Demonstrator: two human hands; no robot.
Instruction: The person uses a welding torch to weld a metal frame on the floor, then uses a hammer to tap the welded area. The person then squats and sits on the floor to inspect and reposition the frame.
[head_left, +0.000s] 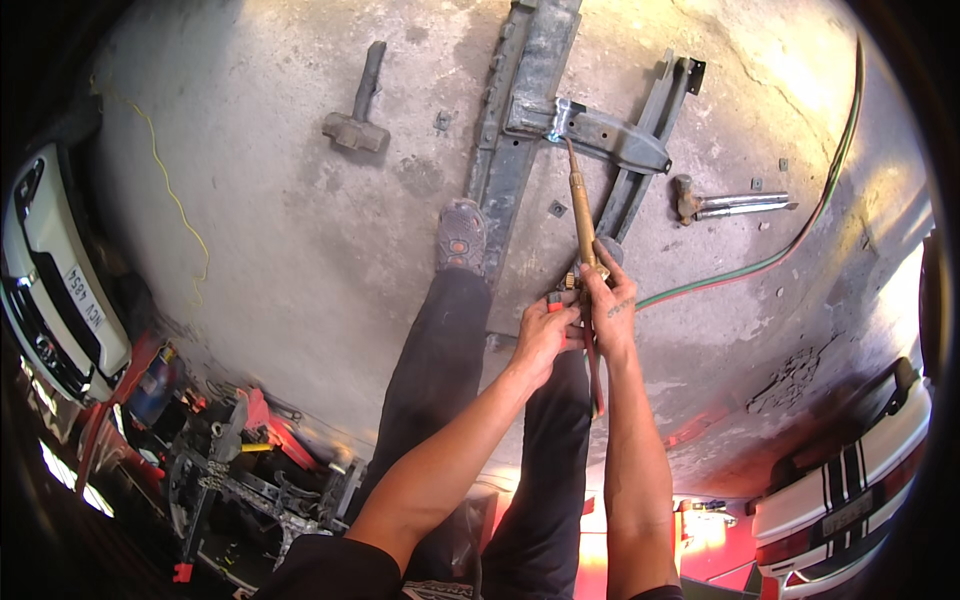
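My right hand (608, 305) grips the body of a brass cutting torch (582, 212), whose thin tip points up at a bright spot on the grey steel frame (520, 110) lying on the concrete floor. My left hand (545, 335) is closed around the torch's valve end with a red knob, just left of my right hand. Red and green hoses (800, 240) run from the torch away to the right. My left foot (461, 235) in a grey shoe rests against the long frame rail.
A sledgehammer (357, 112) lies on the floor at upper left, and a smaller hammer (725, 203) lies right of the frame. A white car (50, 280) stands at the left, a striped car (850, 480) at lower right. Tools and parts (240, 460) clutter the lower left.
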